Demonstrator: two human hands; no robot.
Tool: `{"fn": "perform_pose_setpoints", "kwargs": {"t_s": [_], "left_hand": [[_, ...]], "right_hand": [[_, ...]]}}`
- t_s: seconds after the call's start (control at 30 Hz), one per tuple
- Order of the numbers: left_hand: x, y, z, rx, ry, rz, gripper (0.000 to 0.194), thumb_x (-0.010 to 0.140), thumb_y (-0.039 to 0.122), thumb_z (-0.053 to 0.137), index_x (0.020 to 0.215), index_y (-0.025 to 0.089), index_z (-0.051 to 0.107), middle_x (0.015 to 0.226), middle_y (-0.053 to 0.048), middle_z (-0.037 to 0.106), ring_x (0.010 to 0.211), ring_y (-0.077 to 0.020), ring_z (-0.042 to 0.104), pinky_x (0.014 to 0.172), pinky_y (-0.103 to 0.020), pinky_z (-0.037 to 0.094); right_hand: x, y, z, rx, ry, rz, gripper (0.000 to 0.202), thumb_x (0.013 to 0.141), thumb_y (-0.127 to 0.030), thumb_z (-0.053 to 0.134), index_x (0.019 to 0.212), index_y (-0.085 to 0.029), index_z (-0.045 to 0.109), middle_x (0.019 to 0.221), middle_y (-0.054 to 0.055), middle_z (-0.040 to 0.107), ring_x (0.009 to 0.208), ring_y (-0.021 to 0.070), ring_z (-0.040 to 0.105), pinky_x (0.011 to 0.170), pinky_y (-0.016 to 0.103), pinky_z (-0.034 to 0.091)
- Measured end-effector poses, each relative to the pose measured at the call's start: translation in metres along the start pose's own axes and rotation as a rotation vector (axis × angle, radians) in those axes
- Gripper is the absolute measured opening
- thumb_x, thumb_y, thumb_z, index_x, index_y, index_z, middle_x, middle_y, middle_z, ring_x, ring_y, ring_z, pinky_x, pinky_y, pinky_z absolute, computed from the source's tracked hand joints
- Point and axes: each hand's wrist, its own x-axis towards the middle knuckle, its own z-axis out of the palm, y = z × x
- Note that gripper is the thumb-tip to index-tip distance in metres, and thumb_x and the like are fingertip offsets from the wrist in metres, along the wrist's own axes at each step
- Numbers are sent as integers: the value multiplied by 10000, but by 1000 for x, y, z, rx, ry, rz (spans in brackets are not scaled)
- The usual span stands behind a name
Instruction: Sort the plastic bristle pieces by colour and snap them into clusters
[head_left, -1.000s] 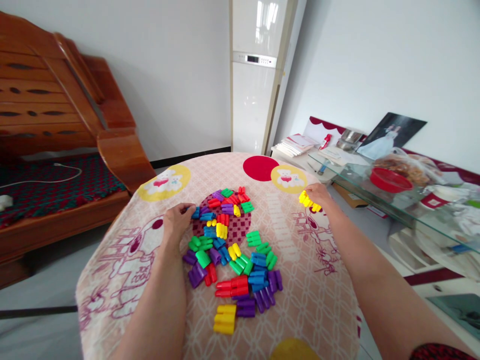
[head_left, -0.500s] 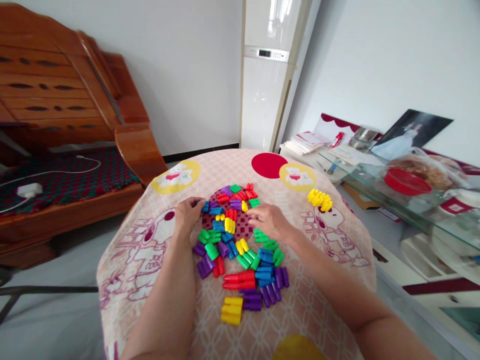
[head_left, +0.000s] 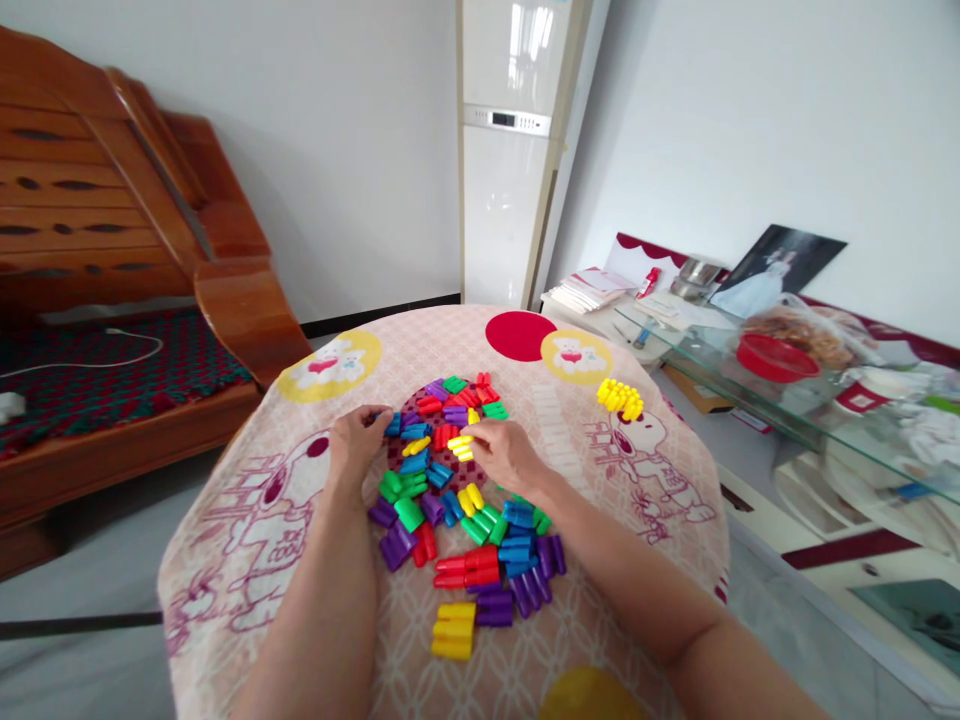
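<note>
Many plastic building blocks shaped like joined bullet tubes lie loose on a patterned tablecloth (head_left: 420, 640). My right hand (head_left: 508, 455) is closed in a pinch on a yellow block (head_left: 460, 447) over the middle of the pile. At the pile's left edge, my left hand (head_left: 360, 435) has its fingertips closed against a blue block (head_left: 394, 424). Between the hands lie a red block (head_left: 445, 437) and another yellow block (head_left: 417, 446). Closer to me are green (head_left: 409, 515), purple (head_left: 494, 607), red (head_left: 466, 568) and yellow blocks (head_left: 453, 630).
A joined cluster of yellow blocks (head_left: 620, 398) stands apart at the table's right. Beyond that side is a glass-topped cabinet (head_left: 705, 365) with a red bowl (head_left: 777, 358) and papers. A wooden bench (head_left: 232, 300) stands left, a tall white air conditioner (head_left: 499, 210) behind.
My right hand has moved left into the pile and taken hold of a yellow block. My left hand stays at the blue block. The whole view has shifted slightly.
</note>
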Motion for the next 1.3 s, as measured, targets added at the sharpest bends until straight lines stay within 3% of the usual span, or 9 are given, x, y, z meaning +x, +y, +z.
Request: {"fn": "perform_pose_setpoints", "kwargs": {"t_s": [0.13,0.27,0.4,0.57,0.77,0.93,1.07,1.3], "left_hand": [[1,-3,2,-6,9,12,414,779,447,557,1018,169,749,856,-78,750,771,-213,665,647,-273,478],[2,-6,4,11,24,13,402,782,454,564,1009,180,752,852,-73,754,756,-209,664,649,-271,481],[2,-5,4,10,22,11,394,790,446,560,1015,187,753,848,-71,754,756,-212,666,655,-275,482],[-3,3,-1,58,20,10,376,793,422,559,1009,189,759,880,-72,756,783,-222,671,692,-291,480],[-3,2,-1,56,11,7,388,799,430,550,1021,188,755,888,-73,756,780,-217,671,681,-285,480],[-1,1,1,39,16,7,386,794,433,557,1017,185,751,884,-75,757,816,-221,673,689,-278,479],[-2,2,0,45,14,7,385,791,428,556,1015,183,751,901,-78,757,836,-227,676,686,-276,473],[1,-5,4,-3,15,-3,406,779,436,556,1029,178,746,888,-75,754,829,-217,666,678,-269,483]], "right_hand": [[-17,38,-34,84,170,189,242,831,-134,562,981,-193,742,911,30,756,801,156,678,726,226,482],[-38,83,-82,-220,253,353,249,824,-152,567,970,-186,767,964,72,764,892,191,690,793,255,481],[-55,120,-121,-590,174,493,289,850,-180,543,1026,-206,771,1044,91,754,970,220,680,819,281,474],[-65,147,-139,-764,43,477,365,874,-142,476,1101,-200,756,1115,101,735,1035,216,657,863,278,461],[-64,153,-140,-791,-35,474,363,884,-151,470,1099,-202,758,1111,108,731,1029,217,645,872,279,457],[-58,139,-129,-723,96,443,328,848,-135,527,1081,-189,751,1122,125,718,1036,235,626,879,298,450],[-44,111,-104,-550,147,309,248,863,-152,531,960,-207,753,988,96,733,956,215,625,830,286,440],[7,45,-39,-260,25,112,153,896,-203,568,922,-184,717,944,77,718,868,186,627,765,265,408]]}}
